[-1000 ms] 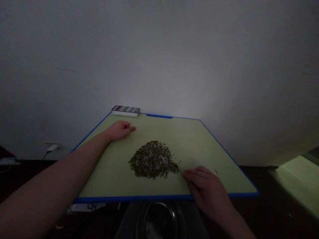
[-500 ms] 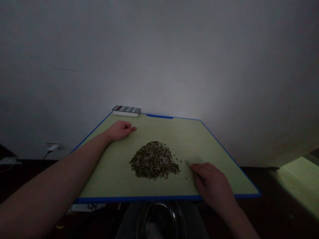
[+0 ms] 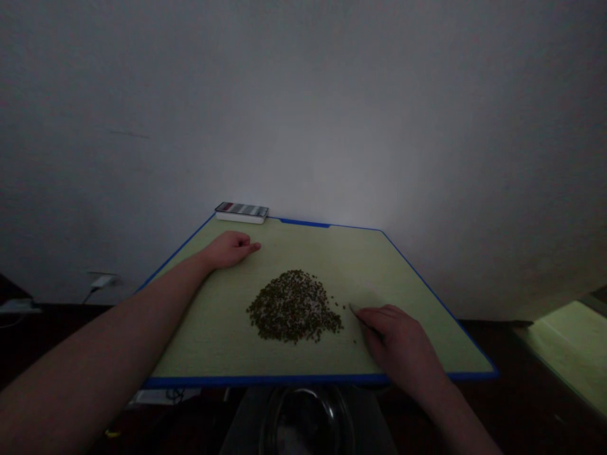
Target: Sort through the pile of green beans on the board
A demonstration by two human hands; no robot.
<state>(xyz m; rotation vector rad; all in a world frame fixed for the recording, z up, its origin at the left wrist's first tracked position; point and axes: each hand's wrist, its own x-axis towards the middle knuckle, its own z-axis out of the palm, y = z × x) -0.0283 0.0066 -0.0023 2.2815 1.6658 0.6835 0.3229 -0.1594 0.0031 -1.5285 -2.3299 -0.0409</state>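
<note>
A heap of small green-brown beans mixed with pale grains [image 3: 291,306] lies on the middle of the yellow-green tabletop [image 3: 213,354]. Just right of it, my right hand [image 3: 398,335] is closed around a thin pointed tool that looks like tweezers [image 3: 353,309]. Its tip points left, close to a few stray beans [image 3: 344,308]. My left hand [image 3: 230,248] rests on the table behind and left of the heap, fingers curled in and one digit pointing right. Nothing shows in it.
A white box with a phone-like dark screen on top [image 3: 241,212] stands at the back left corner, near the wall. Blue edging [image 3: 265,381] runs round the table. Below the front edge, a shiny metal bowl [image 3: 346,420] sits at my lap. A plug [image 3: 102,281] is in the wall socket.
My right hand and the tweezers have shifted slightly left, so the tip is closer to the stray beans. The left hand stays in place.
</note>
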